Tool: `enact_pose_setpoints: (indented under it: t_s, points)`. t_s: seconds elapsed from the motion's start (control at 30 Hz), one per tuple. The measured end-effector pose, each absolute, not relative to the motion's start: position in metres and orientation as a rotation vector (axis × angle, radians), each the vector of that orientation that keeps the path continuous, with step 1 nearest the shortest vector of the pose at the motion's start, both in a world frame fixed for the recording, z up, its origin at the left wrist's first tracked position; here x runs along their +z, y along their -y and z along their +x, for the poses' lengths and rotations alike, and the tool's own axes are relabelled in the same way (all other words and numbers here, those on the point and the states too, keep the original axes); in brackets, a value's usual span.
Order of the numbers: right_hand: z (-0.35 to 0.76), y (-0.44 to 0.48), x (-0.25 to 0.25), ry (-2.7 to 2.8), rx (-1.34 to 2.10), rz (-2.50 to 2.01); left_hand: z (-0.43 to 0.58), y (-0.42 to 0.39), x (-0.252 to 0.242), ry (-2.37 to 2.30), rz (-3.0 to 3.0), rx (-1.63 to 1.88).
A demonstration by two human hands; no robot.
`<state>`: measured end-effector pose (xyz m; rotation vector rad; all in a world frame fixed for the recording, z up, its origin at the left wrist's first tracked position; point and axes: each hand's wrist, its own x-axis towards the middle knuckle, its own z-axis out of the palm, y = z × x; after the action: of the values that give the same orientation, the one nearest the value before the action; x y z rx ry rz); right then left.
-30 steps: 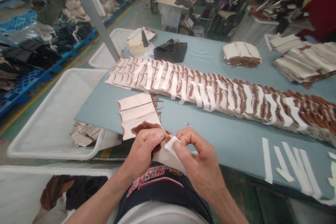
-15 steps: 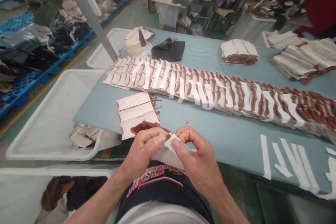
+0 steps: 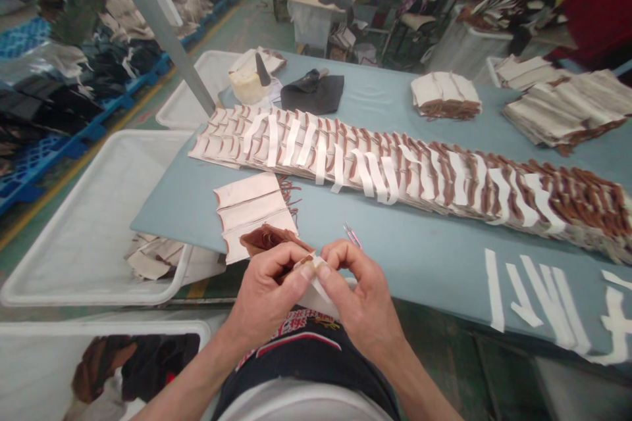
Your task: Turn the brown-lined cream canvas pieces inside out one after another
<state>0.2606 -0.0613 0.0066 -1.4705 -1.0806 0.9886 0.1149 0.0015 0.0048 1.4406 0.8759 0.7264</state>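
both bare hands work close together at 6 o'clock, over the person's dark printed lap. the left hand (image 3: 266, 296) and the right hand (image 3: 363, 299) are clamped on a soft cream fabric piece (image 3: 316, 296), pinching it from either side between thumbs and fingers. the piece sits between them, folded and limp, with a brown edge at its top. compared with half a second earlier, the fingertips have closed in, so less of its pale surface shows between the hands.

just above the left hand, at 11 o'clock from the hands, lies a crumpled brown fringed strip (image 3: 269, 239), touching a flat stack of cream rectangular panels (image 3: 251, 210). thin brown threads trail from that stack. slim pink-and-metal tweezers (image 3: 352, 235) lie on the matte blue-grey table (image 3: 419, 243), just beyond the right hand at 1 o'clock.

at 12 o'clock, a long overlapping row of cream panels with ribbed brown edges (image 3: 395, 164) runs across the table, with narrow white paper strips (image 3: 320, 158) laid over it. more loose white paper strips (image 3: 538, 296) lie at 3 o'clock. a shallow white plastic tub (image 3: 93, 210) sits at 9 o'clock.
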Motion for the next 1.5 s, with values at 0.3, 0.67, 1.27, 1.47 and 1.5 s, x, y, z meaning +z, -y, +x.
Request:
enact_pose_setpoints:
  t_s: [0.3, 0.67, 1.27, 1.47, 1.5]
  points:
    - [0.260, 0.057, -0.001, 0.882, 1.444, -1.351, 0.106, -0.002, 0.019, -0.813, 1.681, 0.592]
    - [0.243, 0.061, -0.014, 1.039, 1.096, -1.471, 0.108, 0.005, 0.015, -0.940, 1.690, 0.546]
    - [0.267, 0.070, 0.013, 1.370, 0.993, -1.735, 0.103, -0.014, 0.005, -0.853, 1.317, 0.642]
    - [0.263, 0.069, 0.006, 1.272, 1.000, -1.742, 0.110, -0.013, 0.017, -0.842, 1.348, 0.504]
    - [0.261, 0.068, 0.005, 1.263, 0.995, -1.743, 0.112, -0.013, 0.017, -0.878, 1.353, 0.487]
